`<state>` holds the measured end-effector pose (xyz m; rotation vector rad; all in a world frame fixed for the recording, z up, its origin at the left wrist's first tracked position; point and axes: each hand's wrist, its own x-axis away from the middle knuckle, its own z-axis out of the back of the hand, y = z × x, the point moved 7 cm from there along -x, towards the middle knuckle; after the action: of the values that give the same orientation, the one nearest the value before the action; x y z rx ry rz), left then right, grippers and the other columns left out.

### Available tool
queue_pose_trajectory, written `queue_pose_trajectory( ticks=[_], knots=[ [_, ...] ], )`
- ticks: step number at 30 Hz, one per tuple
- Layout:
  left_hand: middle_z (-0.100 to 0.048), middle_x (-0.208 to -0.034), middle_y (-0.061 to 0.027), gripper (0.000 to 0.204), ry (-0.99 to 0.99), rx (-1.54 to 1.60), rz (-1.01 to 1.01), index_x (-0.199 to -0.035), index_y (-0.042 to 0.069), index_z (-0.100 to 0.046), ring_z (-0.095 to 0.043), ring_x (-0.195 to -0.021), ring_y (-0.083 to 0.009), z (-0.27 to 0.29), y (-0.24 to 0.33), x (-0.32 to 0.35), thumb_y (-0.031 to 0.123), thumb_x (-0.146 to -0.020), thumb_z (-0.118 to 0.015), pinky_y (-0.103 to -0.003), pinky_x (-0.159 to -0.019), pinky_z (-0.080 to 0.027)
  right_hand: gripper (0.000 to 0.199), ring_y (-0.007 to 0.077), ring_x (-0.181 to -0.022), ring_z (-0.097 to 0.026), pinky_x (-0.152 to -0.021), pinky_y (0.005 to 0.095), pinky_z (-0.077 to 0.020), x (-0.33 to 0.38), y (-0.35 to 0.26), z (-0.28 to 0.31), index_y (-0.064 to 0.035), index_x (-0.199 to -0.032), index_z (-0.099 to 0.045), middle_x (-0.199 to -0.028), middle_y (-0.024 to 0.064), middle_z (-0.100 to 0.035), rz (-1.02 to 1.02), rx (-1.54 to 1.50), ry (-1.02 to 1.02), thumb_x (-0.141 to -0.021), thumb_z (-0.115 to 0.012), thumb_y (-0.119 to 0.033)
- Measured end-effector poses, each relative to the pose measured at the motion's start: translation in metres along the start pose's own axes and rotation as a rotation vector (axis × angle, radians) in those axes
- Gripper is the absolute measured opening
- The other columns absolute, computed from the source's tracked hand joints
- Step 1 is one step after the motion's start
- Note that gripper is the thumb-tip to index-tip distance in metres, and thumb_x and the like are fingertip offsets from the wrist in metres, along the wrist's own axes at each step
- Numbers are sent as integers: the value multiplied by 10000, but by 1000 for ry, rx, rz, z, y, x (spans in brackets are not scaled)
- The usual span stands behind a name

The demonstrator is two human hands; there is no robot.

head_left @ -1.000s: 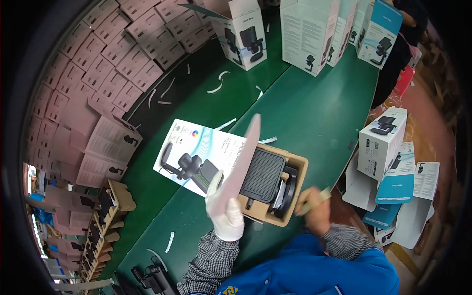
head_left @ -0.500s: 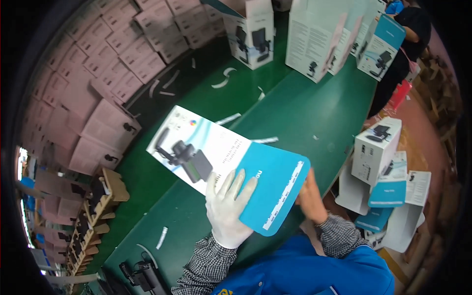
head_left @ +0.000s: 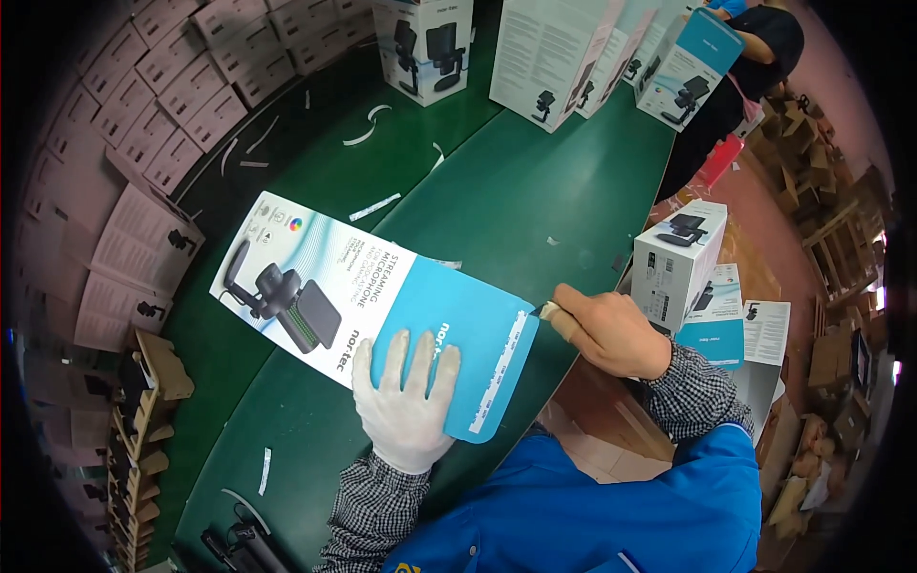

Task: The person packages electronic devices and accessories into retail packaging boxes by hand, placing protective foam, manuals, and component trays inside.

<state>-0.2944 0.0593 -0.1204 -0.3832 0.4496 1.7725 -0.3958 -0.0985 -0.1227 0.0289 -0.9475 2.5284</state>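
A: Head view: where does the flat packaging sleeve [head_left: 382, 310] lie?

B: On the green table [head_left: 535, 191], near the person, slanting from far left to near right. Its white part shows a black microphone picture; its near end is blue.

A: And the hands?

B: The left hand [head_left: 406, 401], in a white glove, presses flat on the blue end, fingers spread, gripping nothing. The bare right hand [head_left: 611, 329] sits at the sleeve's right corner, fingers curled closed around a small tool whose tip touches the white strip [head_left: 497, 372] along the edge.

A: Anything else?

B: Upright product boxes [head_left: 564, 48] stand at the far side; another box [head_left: 673, 258] stands right of the table; flat cartons [head_left: 143, 105] lie far left.
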Motion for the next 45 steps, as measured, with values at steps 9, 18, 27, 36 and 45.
queue_pose_trajectory(
  ticks=[9,18,27,36,45],
  knots=[
    [-563,-1068,-89,295,6,-40,8,-1012,125,-574,-515,-1024,-266,-2,-9,6,212,-731,-596,-506,-900,-395,271,255,-444,-512,-478,322,-419,-17,5,-15,3,-808,-526,-571,108,-542,-89,37,-68,-924,-455,-232],
    [-567,-1057,-79,276,19,-50,6,-1003,128,-573,-525,-1011,-260,0,-10,3,212,-741,-581,-490,-910,-394,373,212,-426,-500,-442,273,-412,-13,-23,-14,-30,-647,-553,-549,80,-550,197,70,-94,-882,-538,-319],
    [-567,-1058,-79,283,-5,-40,27,-1001,130,-579,-523,-1016,-258,8,-5,0,233,-737,-583,-471,-930,-380,447,211,-378,-474,-435,256,-385,-17,5,8,-38,-686,-526,-469,66,-477,88,213,192,-824,-600,-456],
    [-564,-1063,-81,282,19,-50,34,-997,132,-581,-522,-1018,-257,3,-6,1,244,-738,-581,-463,-928,-381,513,215,-363,-489,-409,265,-393,-18,1,9,-14,-705,-542,-482,94,-513,-14,334,113,-823,-574,-513],
    [-572,-1050,-80,282,27,-54,37,-995,131,-586,-528,-1013,-256,10,-3,3,245,-737,-580,-458,-930,-382,522,215,-374,-510,-394,255,-397,-17,-5,-6,5,-733,-568,-504,107,-541,-69,366,-45,-841,-550,-505]
  ],
)
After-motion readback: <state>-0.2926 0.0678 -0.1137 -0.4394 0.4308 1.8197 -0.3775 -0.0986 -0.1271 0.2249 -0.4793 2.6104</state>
